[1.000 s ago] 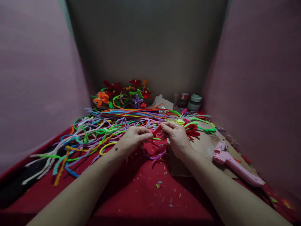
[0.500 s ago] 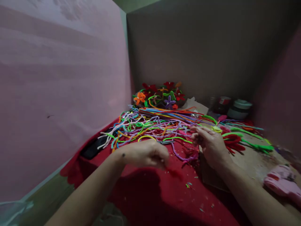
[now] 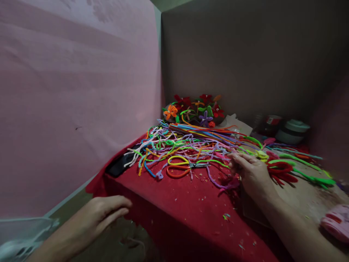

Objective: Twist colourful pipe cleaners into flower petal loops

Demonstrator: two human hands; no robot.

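My left hand point(image 3: 107, 214) hangs past the near left edge of the red tablecloth point(image 3: 169, 203). Its fingers are stretched out, and nothing shows in them. Over the right part of the table, my right hand point(image 3: 252, 174) has its fingers pinched together; what they hold, if anything, I cannot make out. Scissors point(image 3: 178, 167) with yellow and orange-red handles lie left of that hand. Behind them spreads a tangle of coloured pipe cleaners point(image 3: 174, 143). Red looped pipe cleaners point(image 3: 282, 170) rest just right of my right hand.
Pipe-cleaner flowers point(image 3: 197, 109) stand at the back. A black phone-like object point(image 3: 117, 165) lies at the left edge. A lidded container point(image 3: 293, 131) is at the back right, and a pink object point(image 3: 336, 222) at the right. Small scraps point(image 3: 226, 217) dot the cloth.
My left hand has moved left and down, off the table, uncovering the scissors. The red blur beneath it is gone from view. My right hand stays pinched; the view has turned slightly left.
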